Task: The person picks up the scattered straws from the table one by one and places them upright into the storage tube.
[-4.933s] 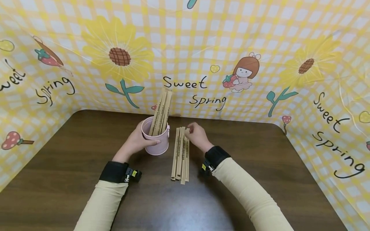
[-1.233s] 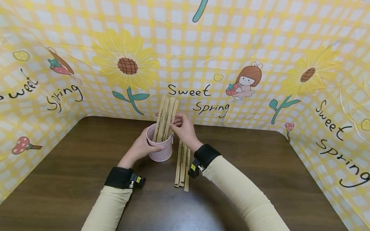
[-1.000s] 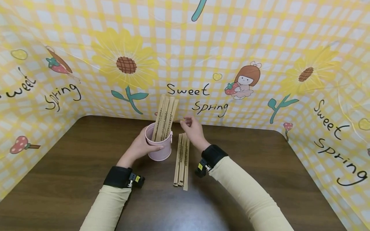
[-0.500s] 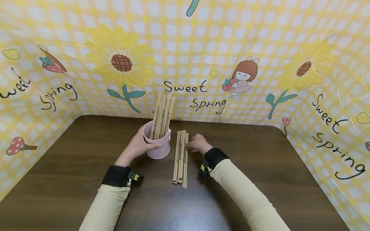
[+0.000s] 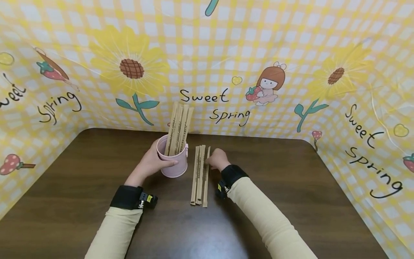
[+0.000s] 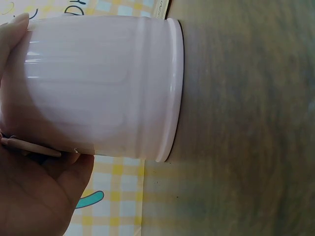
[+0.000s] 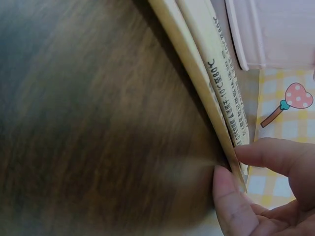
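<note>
My left hand (image 5: 151, 162) grips a small pink pail (image 5: 174, 168), thumb across its front and fingers around the far left side. In the left wrist view the pail (image 6: 98, 83) stands with its base on the table. Several long, brown paper-wrapped straws (image 5: 178, 129) lean upright in it, rising well above the rim. Right of the pail, more wrapped straws (image 5: 198, 176) lie side by side on the table. My right hand (image 5: 218, 159) pinches the rightmost straw (image 5: 205, 187) near its far end. Thumb and fingertip sit on either side of this straw (image 7: 206, 98) in the right wrist view.
The dark wooden table (image 5: 275, 187) runs back to a yellow checked cloth (image 5: 207, 54) printed with flowers and lettering. The cloth also rises along the left and right sides. Black camera bands (image 5: 127, 197) circle both wrists.
My right hand has gone from the straws in the pail back to those on the table and taken hold of the rightmost one, parting it from the others. My left hand stays on the pail.
</note>
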Motion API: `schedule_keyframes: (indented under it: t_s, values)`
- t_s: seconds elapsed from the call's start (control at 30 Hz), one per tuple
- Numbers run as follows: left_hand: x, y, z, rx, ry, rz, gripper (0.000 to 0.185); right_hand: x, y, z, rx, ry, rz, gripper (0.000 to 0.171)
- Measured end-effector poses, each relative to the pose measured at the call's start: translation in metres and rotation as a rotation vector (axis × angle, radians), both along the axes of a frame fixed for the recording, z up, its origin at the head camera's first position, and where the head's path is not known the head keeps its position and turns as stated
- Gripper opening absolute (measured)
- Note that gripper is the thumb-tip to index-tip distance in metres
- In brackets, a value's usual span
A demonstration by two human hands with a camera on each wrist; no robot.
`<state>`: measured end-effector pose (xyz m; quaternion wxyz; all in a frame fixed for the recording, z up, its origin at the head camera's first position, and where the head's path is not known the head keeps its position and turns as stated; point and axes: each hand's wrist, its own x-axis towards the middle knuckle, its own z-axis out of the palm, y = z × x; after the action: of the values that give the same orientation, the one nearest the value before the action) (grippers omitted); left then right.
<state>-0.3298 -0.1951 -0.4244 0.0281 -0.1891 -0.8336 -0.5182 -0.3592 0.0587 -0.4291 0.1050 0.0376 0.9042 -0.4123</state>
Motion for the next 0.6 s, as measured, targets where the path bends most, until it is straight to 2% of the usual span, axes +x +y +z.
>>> schedule_keyframes:
  t_s: [0.17,0.2,0.3,0.4,0.47,0.6]
  values:
    - [-0.001,0.0,0.002,0.009,0.006,-0.009,0.094,-0.012,0.001,-0.002,0.047,-0.037,-0.024,0.019]
    - [-0.001,0.0,0.002,0.009,0.004,-0.009,0.093,-0.019,0.003,-0.009,0.038,-0.027,-0.017,0.018]
    - [0.0,-0.001,0.004,0.001,0.003,-0.012,0.092,-0.024,0.003,-0.013,0.036,-0.049,-0.021,0.015]
    - [0.002,-0.001,0.003,-0.002,0.003,-0.01,0.092,-0.017,0.001,-0.01,0.027,-0.035,-0.027,0.015]
    - [0.001,-0.002,0.002,-0.002,0.007,-0.006,0.092,-0.009,-0.002,-0.001,0.033,-0.053,-0.05,0.018]
    - [-0.001,-0.001,0.0,-0.002,0.015,-0.011,0.093,-0.006,0.003,0.002,-0.072,-0.078,-0.067,0.028]
